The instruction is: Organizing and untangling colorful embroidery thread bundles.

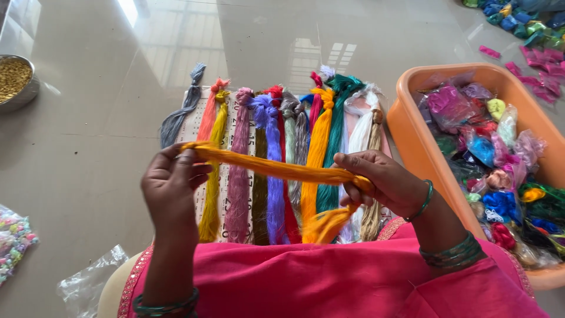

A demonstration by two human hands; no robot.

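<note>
Orange-yellow thread skein point(276, 169), silky, stretched taut between both hands above a row of other skeins; its loose tail hangs from the right side in a fanned tuft. Left hand point(172, 185): fingers closed around the skein's left end. Right hand point(382, 182): fingers curled shut on the right end, green bangle at the wrist. Row of coloured skeins point(276, 159): grey, orange, yellow, mauve, olive, violet, red, silver, gold, teal, white and tan, laid side by side with knotted tops pointing away, resting on a printed sheet point(231, 176). Orange plastic tub point(412, 135): just right of the row, filled with thread bundles in clear wrappers, many colours. Metal bowl point(17, 82): far left, holding small golden beads. Bag of pastel beads point(15, 238): left edge. Crumpled clear plastic point(88, 282): near the left knee. Further wrapped bundles point(529, 29): scattered at upper right. Floor point(106, 118): polished pale stone, glossy, mirroring a bright window. Pink garment point(329, 282): across the lap, foreground.
</note>
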